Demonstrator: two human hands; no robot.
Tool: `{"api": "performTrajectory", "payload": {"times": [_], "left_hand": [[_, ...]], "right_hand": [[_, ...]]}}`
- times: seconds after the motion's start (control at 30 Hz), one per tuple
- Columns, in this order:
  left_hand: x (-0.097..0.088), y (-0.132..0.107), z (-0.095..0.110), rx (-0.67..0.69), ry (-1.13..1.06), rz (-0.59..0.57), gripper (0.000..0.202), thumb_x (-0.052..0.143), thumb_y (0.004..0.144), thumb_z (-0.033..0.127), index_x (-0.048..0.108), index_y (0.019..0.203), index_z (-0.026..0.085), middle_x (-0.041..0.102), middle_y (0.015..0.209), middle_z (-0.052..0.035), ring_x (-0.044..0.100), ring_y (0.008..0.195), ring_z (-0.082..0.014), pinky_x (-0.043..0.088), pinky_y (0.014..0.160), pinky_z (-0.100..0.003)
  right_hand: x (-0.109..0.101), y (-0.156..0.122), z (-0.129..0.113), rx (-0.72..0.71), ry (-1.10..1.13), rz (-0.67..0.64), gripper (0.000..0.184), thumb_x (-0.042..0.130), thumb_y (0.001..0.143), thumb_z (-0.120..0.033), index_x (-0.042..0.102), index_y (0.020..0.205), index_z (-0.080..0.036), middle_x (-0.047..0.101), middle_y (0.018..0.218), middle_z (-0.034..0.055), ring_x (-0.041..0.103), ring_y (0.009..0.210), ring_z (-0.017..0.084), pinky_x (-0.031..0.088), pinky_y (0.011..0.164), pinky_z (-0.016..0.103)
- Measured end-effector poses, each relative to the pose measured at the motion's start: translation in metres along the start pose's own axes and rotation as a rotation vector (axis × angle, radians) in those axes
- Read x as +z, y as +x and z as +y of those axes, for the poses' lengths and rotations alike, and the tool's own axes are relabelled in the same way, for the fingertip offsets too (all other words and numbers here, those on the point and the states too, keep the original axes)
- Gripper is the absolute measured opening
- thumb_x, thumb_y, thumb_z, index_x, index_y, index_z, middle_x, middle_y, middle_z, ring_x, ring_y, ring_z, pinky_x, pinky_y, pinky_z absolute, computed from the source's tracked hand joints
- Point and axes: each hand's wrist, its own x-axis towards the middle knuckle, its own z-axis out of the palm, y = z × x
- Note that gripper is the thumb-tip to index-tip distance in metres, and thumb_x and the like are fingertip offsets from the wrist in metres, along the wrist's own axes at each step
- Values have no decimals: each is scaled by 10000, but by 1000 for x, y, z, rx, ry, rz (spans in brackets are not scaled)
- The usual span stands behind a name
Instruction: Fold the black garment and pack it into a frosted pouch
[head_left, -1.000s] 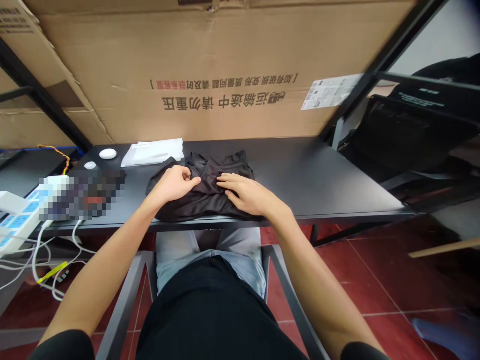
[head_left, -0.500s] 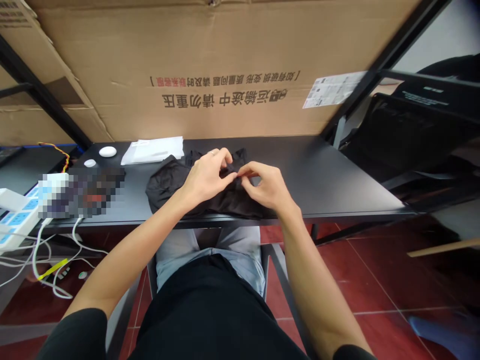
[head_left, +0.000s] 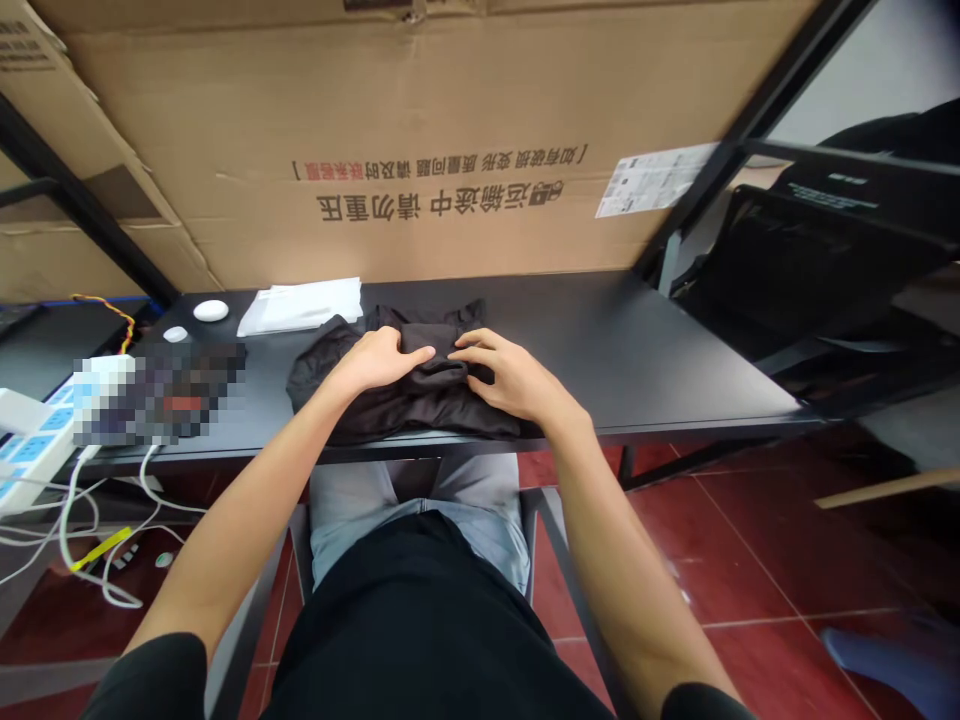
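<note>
A piece of dark, crumpled fabric (head_left: pixel 420 408), perhaps a garment, lies on the black desk (head_left: pixel 600 340) in front of me, a folded part at its middle. On its left side rests my left hand (head_left: pixel 376 358), thumb stretched out over the folded part and apart from the bent fingers. From the right, my right hand (head_left: pixel 514 375) touches the same folded part, its fingers apart and the thumb low against the cloth. Neither hand lifts the fabric off the desk. What lies beneath the fingertips is partly hidden.
Behind the desk stands a large cardboard box (head_left: pixel 450 100). White flat packets (head_left: pixel 300 307) and a white oval object (head_left: pixel 211 311) lie at the back left. A power strip (head_left: pixel 45 430) with white cables is at the left, beside a blurred-out area. A black chair (head_left: pixel 810 270) stands right.
My hands have come apart from where their fingertips met above the fabric. Both now rest lower on it, at either side of the folded part.
</note>
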Motion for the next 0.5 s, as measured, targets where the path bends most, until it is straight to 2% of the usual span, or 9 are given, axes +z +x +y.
{"api": "performTrajectory", "payload": {"times": [0.1, 0.17, 0.27, 0.37, 0.43, 0.5], "left_hand": [[10, 6, 5, 101, -308, -34, 396, 817, 948, 507, 803, 1211, 210, 840, 1339, -147, 781, 1267, -350, 595, 1077, -406], [13, 6, 9, 110, -556, -51, 373, 801, 969, 411, 772, 1287, 217, 826, 1374, -128, 767, 1300, -321, 595, 1127, -418], [11, 2, 13, 4, -828, -51, 306, 772, 995, 336, 711, 1269, 215, 828, 1264, -127, 788, 1214, -303, 643, 1074, -460], [4, -3, 15, -92, -967, -34, 271, 784, 985, 295, 646, 1209, 229, 806, 1201, -120, 803, 1094, -290, 694, 969, -499], [0, -7, 15, -94, -1031, -54, 270, 804, 968, 283, 639, 1177, 239, 797, 1210, -113, 801, 1082, -282, 708, 940, -498], [-4, -11, 14, -55, -1075, -116, 235, 810, 957, 289, 668, 1138, 244, 801, 1201, -101, 798, 1102, -279, 708, 947, -481]], "right_hand": [[1, 0, -2, -25, -9, 40, 419, 638, 953, -92, 838, 1276, -269, 760, 1392, 107, 781, 1262, 304, 661, 1135, 492], [2, 0, -5, -46, -2, 80, 397, 617, 979, -102, 831, 1274, -260, 770, 1381, 114, 786, 1242, 299, 664, 1124, 493], [-2, 1, -14, -116, -2, 130, 444, 605, 1004, -115, 788, 1382, -259, 767, 1403, 129, 765, 1279, 314, 657, 1135, 531], [-8, 7, -29, -198, -83, 166, 642, 681, 984, -148, 653, 1606, -304, 691, 1577, 137, 658, 1460, 378, 560, 1252, 649], [-10, 13, -37, -243, -145, 115, 813, 759, 973, -198, 513, 1733, -349, 563, 1746, 123, 533, 1604, 420, 439, 1340, 722], [-8, 22, -40, -279, -181, 23, 932, 785, 974, -201, 394, 1800, -380, 454, 1839, 100, 426, 1696, 419, 352, 1389, 736]]}}
